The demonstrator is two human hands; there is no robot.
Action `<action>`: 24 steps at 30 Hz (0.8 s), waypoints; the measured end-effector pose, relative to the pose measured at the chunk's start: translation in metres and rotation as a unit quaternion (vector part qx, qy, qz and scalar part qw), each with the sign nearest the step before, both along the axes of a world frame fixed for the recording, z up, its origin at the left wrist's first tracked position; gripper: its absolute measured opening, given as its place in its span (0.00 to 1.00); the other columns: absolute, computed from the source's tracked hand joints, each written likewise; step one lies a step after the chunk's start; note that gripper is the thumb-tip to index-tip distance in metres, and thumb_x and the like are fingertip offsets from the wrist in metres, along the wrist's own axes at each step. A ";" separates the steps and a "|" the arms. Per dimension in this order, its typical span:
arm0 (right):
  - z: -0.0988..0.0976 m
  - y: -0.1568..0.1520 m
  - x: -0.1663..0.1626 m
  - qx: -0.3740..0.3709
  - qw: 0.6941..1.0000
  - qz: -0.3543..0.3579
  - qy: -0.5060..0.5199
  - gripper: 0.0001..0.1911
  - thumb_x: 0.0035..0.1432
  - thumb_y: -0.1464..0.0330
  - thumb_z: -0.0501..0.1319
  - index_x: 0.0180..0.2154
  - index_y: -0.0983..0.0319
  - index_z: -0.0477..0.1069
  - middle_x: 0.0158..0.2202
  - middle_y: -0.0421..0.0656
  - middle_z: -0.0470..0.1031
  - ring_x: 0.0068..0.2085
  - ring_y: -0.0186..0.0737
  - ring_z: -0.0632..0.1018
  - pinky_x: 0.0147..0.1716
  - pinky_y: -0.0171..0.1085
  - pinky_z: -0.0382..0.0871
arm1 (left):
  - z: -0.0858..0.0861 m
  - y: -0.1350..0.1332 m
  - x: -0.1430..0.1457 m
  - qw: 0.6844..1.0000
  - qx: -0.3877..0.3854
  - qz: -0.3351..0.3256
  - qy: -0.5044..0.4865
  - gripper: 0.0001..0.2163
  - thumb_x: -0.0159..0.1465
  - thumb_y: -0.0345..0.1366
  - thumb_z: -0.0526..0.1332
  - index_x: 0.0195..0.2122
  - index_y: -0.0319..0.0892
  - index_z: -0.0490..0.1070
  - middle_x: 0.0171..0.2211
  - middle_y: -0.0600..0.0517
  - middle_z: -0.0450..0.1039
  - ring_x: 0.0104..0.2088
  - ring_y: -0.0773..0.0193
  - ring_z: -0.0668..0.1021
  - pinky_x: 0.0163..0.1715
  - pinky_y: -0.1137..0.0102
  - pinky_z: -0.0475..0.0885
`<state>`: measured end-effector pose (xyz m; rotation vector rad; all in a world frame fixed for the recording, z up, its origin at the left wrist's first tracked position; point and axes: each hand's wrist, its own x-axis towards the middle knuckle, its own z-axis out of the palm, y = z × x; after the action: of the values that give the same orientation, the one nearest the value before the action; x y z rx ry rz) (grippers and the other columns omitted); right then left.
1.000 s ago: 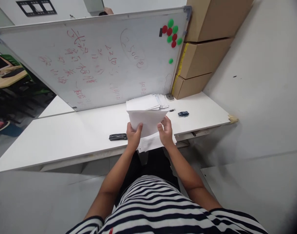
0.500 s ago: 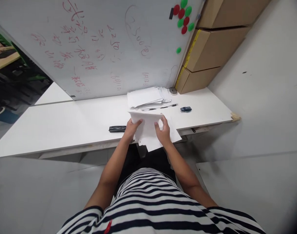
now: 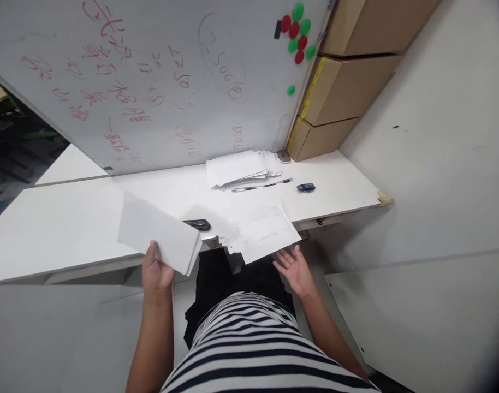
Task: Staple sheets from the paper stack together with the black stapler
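Note:
My left hand (image 3: 156, 270) grips a folded white paper booklet (image 3: 159, 229) by its lower edge, thumb on top, over the left part of the desk. Partly covered by that booklet, a black stapler (image 3: 200, 224) lies near the desk's front edge. My right hand (image 3: 295, 270) is open, palm up with fingers spread, just below a printed sheet (image 3: 268, 232). That sheet rests on the desk and juts past its front edge, with more sheets fanned out under its left side. Whether my right fingertips touch the sheet, I cannot tell.
A stack of papers (image 3: 237, 168) sits against the whiteboard (image 3: 151, 82). In front of the stack is a thin dark-and-white strip (image 3: 261, 185), with a small dark blue object (image 3: 306, 187) to its right. Cardboard boxes (image 3: 335, 87) are piled at the back right of the white desk (image 3: 69, 218).
My left hand has carried the folded paper leftward, off the printed sheets and partly over the stapler. My right hand has let go of it, opened and moved down towards me.

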<state>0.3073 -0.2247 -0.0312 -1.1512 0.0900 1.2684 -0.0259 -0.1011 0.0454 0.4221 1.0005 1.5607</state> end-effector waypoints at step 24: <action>0.008 0.036 -0.073 0.048 0.979 0.198 -0.029 0.26 0.56 0.48 0.59 0.44 0.63 0.71 0.47 0.53 0.75 0.47 0.47 0.78 0.41 0.47 0.75 | -0.007 0.005 0.041 0.997 -0.025 -0.060 0.036 0.14 0.57 0.37 0.67 0.42 0.40 0.73 0.43 0.47 0.79 0.50 0.57 0.78 0.55 0.63 0.72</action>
<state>0.2345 -0.1886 -0.0234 -1.1567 -0.2527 1.5679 0.0147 -0.0957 0.0381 0.4976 1.0485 1.4196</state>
